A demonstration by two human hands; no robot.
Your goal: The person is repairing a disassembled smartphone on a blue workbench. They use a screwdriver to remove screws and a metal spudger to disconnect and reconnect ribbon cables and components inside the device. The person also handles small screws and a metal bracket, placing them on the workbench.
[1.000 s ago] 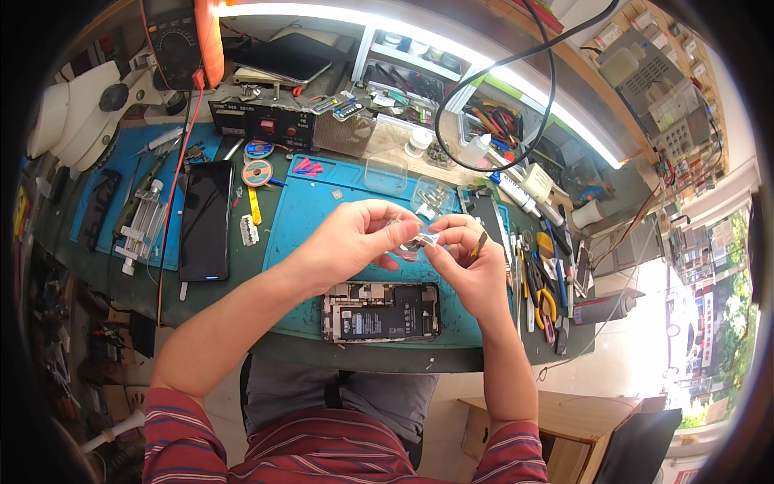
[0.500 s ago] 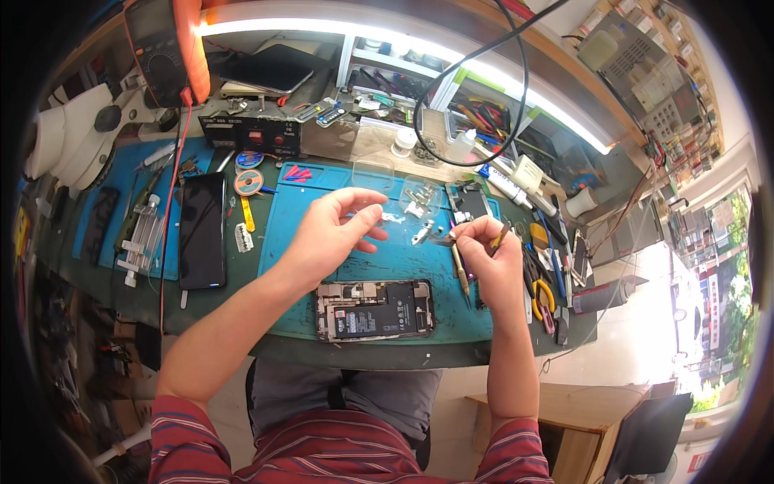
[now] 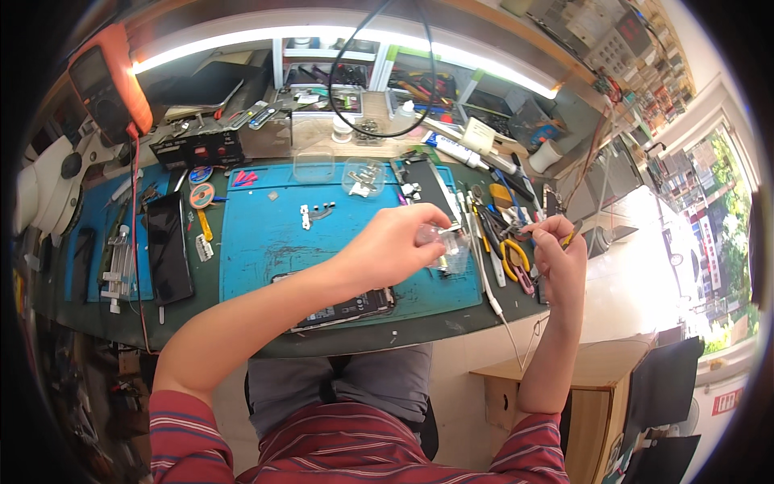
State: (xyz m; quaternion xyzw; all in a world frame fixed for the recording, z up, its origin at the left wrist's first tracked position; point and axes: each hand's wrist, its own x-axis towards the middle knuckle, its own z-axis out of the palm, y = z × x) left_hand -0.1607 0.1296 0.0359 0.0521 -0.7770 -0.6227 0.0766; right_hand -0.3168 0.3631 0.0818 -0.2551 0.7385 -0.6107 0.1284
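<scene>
My left hand (image 3: 399, 246) is closed round a clear plastic piece (image 3: 448, 250) above the mat's right part. My right hand (image 3: 559, 250) is farther right, over the tools, pinching something small and dark that I cannot make out, with a thin yellow tool (image 3: 569, 239) among its fingers. An opened phone (image 3: 355, 310) lies on the blue mat (image 3: 266, 242), partly hidden under my left forearm. Small white and dark parts (image 3: 306, 216) lie at the mat's middle. A clear box of small parts (image 3: 363, 179) and a phone screen assembly (image 3: 423, 177) are at the back.
A black phone (image 3: 167, 250), solder spools (image 3: 201, 195) and a microscope (image 3: 44, 181) stand or lie at the left. Pliers (image 3: 516, 262) and tools crowd the right. A power unit (image 3: 197, 152), orange multimeter (image 3: 109, 85) and looped cable (image 3: 382, 133) are at the back.
The view has shifted. My hands have parted, and both moved right. My left hand, spread half a second ago, now grips the clear plastic piece. Small parts now show on the mat's middle.
</scene>
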